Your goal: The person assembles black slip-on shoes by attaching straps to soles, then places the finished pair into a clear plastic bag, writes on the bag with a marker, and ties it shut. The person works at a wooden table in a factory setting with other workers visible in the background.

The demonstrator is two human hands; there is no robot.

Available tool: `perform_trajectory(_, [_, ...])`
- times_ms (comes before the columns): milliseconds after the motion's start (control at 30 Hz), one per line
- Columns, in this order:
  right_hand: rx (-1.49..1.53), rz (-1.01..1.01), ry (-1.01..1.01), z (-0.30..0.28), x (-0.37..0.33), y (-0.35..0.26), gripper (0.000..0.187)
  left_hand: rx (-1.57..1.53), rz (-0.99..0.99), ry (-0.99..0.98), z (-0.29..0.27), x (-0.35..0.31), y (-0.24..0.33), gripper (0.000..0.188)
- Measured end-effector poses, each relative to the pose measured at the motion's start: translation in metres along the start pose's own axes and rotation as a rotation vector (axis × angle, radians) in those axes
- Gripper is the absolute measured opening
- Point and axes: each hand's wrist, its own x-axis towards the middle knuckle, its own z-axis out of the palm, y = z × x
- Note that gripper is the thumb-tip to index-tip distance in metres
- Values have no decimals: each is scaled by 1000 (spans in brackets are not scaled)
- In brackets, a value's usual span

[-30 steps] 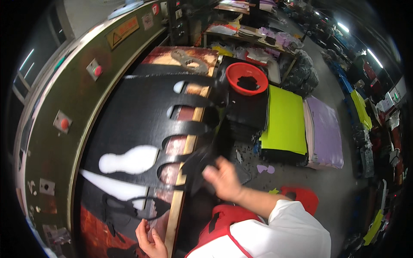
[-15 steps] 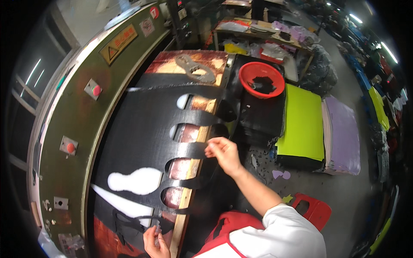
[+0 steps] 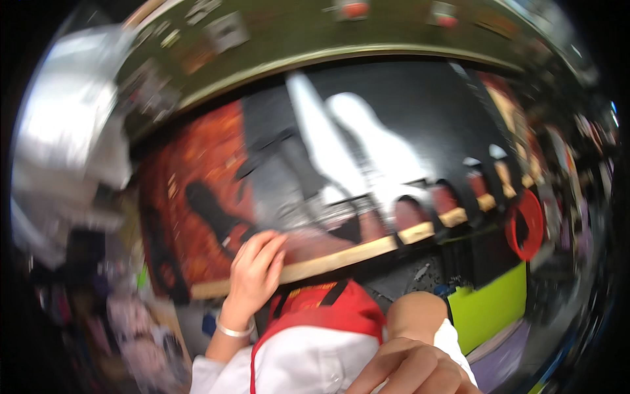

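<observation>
At the bottom edge, right of centre, the right hand (image 3: pixel 417 368) is nearest, fingers bent; whether it grips anything cannot be told. Beside it lies a red apron (image 3: pixel 321 314). Left of centre, the left hand (image 3: pixel 258 266) reaches over the board's pale wooden edge (image 3: pixel 341 257), fingers close together; blur hides whether they pinch anything. Near its fingertips, a black sole-shaped piece (image 3: pixel 205 202) lies on the red board (image 3: pixel 180 161), left of centre. A black sheet (image 3: pixel 453 108) with a scalloped near edge fills the upper right, its white sole-shaped patch (image 3: pixel 377 138) near centre. A green machine beam (image 3: pixel 282 43) spans the top.
</observation>
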Motion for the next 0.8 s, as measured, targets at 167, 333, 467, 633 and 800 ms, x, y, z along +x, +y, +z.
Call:
perform_trajectory(167, [117, 207, -72, 57, -4, 67, 26, -2, -172, 130, -52, -47, -56, 28])
perform_trajectory(333, [-353, 505, -313, 42, -22, 144, 23, -409, -571, 276, -70, -95, -125, 38])
perform_trajectory(467, [-1082, 1011, -43, 7, -93, 266, 26, -1058, -836, 340, -55, -106, -177, 54])
perform_trajectory(633, [-1356, 998, -180, -19, -146, 327, 33, -1284, -813, 510, -15, -83, -211, 57])
perform_trajectory(800, [-1356, 1320, -272, -33, -125, 357, 50, -1248, -802, 607, 11, -49, -222, 21])
